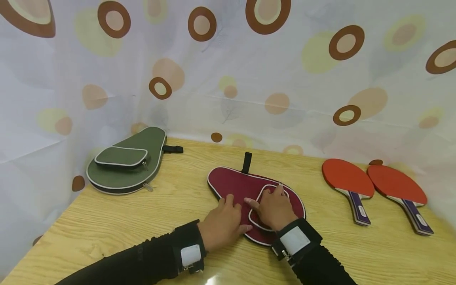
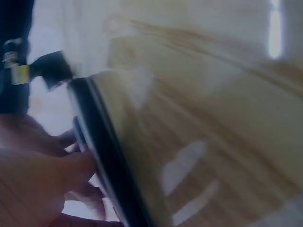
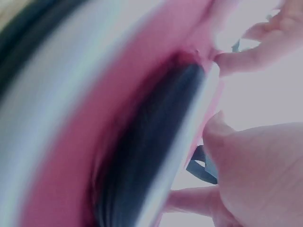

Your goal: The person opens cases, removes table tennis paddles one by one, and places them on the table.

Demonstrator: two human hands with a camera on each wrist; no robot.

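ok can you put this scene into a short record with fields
left hand: touches the dark red case
right hand: on that case's raised pocket
green case: lies at left, pocket up
paddles: two, red faces up, at right
table: wood grain
backdrop: pale, spots and rings

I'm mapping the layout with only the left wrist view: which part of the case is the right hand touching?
Observer: The right hand touches the front pocket of the dark red case.
Operator: Is another case out?
Observer: Yes, a green case lies to its left.
Operator: And what lies to its right?
Observer: Two red paddles, side by side.
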